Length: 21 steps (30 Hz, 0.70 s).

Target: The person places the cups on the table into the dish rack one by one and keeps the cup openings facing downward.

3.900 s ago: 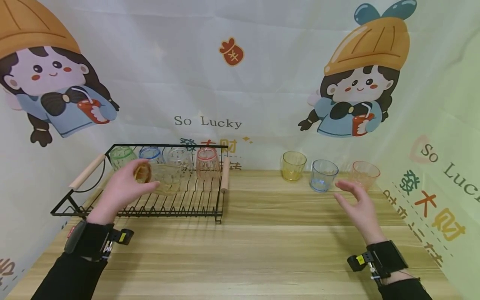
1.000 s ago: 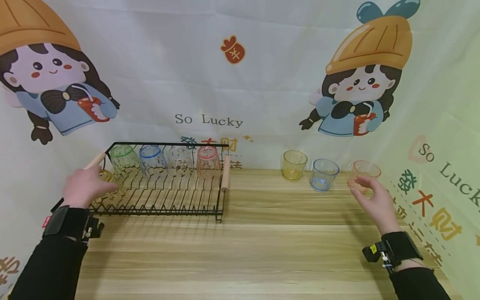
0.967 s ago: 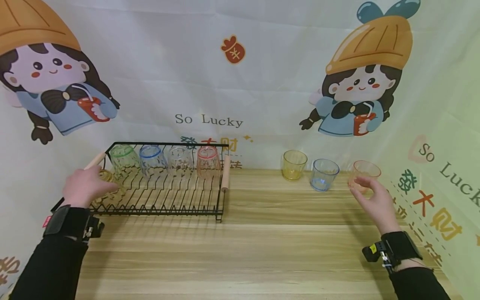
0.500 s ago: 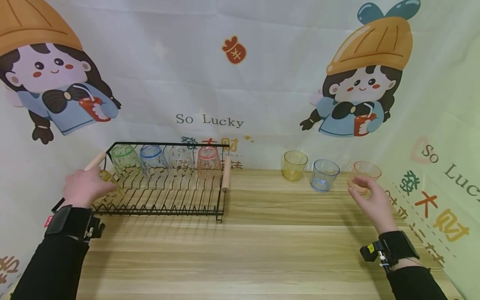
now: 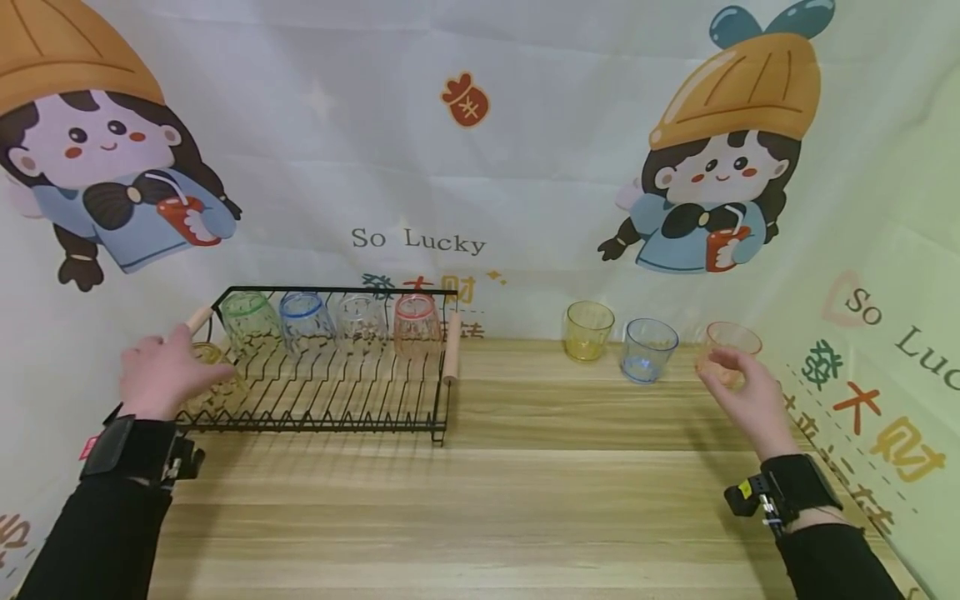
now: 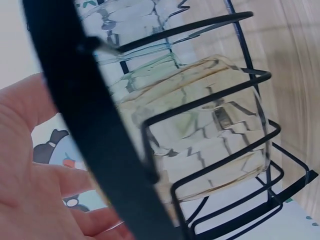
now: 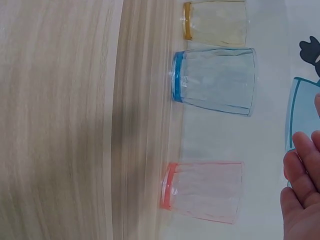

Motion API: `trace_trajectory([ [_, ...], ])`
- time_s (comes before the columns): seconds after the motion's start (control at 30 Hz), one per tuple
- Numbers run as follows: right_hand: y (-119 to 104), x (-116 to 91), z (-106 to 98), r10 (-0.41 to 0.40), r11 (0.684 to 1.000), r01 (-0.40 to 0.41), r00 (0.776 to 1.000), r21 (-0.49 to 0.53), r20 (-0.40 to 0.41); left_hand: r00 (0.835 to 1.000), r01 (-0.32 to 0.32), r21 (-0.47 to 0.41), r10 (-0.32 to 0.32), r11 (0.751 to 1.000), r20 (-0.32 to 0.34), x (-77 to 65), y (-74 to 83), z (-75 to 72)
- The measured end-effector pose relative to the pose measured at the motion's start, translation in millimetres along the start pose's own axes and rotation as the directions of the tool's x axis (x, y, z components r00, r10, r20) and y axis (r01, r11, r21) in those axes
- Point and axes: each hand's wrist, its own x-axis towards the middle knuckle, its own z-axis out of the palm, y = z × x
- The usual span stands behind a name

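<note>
Wire drying rack, black, wooden-handled (image 5: 337,426): one, at the back left corner of the counter (image 5: 562,500). Along its back edge, base-up, left to right: green tumbler (image 5: 251,323), blue tumbler (image 5: 307,323), clear tumbler (image 5: 362,323), red tumbler (image 5: 417,332).

Yellow tumbler (image 5: 225,393): base-up, at the rack's front left corner; some four seconds ago, carried above the rack's middle.

Left grip (image 5: 167,375): fingers spread beside the yellow tumbler, looser than half a second ago; contact cannot be told. Judged a release, that tumbler's placing all but done.

Right grip (image 5: 746,404): fingers loosely bent, holding nothing, near the pink tumbler.

Counter's back edge, right part, upright, left to right: second yellow tumbler (image 5: 588,335), second blue tumbler (image 5: 649,352), pink tumbler (image 7: 205,192); these three unracked.
</note>
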Motion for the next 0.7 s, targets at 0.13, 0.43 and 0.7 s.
trace_trajectory([
  [0.13, 1, 3, -2, -0.017, 0.999, 0.016, 1.0, -0.038, -0.005, 0.998, -0.019, -0.01, 0.018, 1.0, -0.058, -3.7, 1.9, -2.3],
  [0.43, 4, 8, -1, -0.055, 0.996, 0.056, 0.998, -0.068, 0.015, 0.995, -0.029, -0.017, 0.027, 0.999, -0.099, -9.4, 11.5, -8.4],
  [0.7, 5, 14, 3, -0.1, 0.991, 0.104, 0.994, -0.083, 0.051, 0.995, -0.019, -0.025, 0.016, 1.0, -0.099, -13.8, 16.1, -11.1],
])
